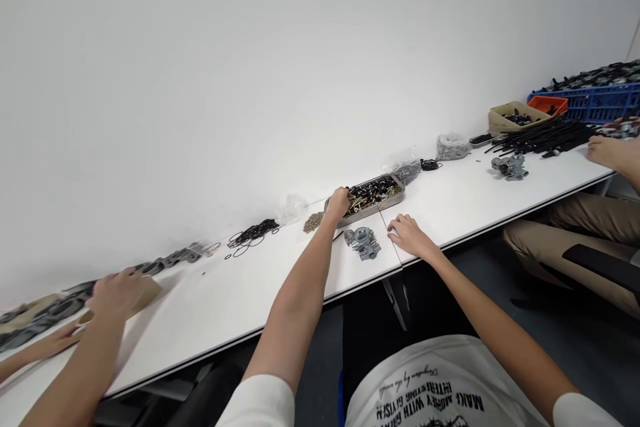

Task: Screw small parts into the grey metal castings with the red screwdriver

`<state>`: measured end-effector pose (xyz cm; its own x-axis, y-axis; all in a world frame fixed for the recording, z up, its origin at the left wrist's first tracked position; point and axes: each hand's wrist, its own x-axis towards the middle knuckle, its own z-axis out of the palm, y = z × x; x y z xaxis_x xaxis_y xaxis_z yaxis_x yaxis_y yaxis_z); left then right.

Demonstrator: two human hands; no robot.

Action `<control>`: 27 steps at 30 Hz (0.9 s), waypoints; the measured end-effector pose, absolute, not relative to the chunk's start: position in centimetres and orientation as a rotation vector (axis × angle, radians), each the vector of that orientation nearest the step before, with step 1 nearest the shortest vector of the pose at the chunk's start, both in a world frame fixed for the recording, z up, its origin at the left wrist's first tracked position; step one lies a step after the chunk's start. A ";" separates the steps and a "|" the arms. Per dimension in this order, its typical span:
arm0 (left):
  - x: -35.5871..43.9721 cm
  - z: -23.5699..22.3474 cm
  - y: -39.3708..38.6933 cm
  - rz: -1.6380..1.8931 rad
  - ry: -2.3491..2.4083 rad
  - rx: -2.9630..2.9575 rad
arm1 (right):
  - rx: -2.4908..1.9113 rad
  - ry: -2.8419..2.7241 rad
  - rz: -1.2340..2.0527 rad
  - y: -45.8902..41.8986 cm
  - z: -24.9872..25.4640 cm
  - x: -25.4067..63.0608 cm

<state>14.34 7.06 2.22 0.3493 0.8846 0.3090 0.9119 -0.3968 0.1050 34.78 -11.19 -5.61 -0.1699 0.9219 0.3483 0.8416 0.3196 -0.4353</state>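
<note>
My left hand [339, 204] reaches into the left end of a shallow metal tray [373, 211] full of small black and brass-coloured parts. Its fingers are curled together at the parts, and whatever is between them is hidden. My right hand [406, 233] lies on the white table with its fingers apart, holding nothing. Between the two hands, apart from both, a grey metal carburetor [363, 243] rests on the table. A thin dark tool [339, 236] lies just left of it. Beside the tray, a heap of small brass pieces [313, 221] sits near my left wrist.
Black rubber rings [255, 232] and grey parts [175, 257] line the wall on the left, where a co-worker's hands [117, 290] hold a tan object. On the right are another carburetor [510, 167], black tubes [545, 135], a blue crate [595, 104] and another person's hand [613, 152].
</note>
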 end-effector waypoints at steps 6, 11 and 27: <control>18.2 4.3 6.6 -1.207 -1.614 -2.573 | -1.583 -2.046 0.181 -11.3 -5.2 34.6; 21.7 3.6 5.6 -1.263 -1.625 -2.802 | -1.593 -2.056 0.142 -11.3 -5.4 34.6; 23.0 1.2 8.0 -1.052 -1.761 -2.844 | -1.616 -2.084 0.118 -11.2 -5.1 34.2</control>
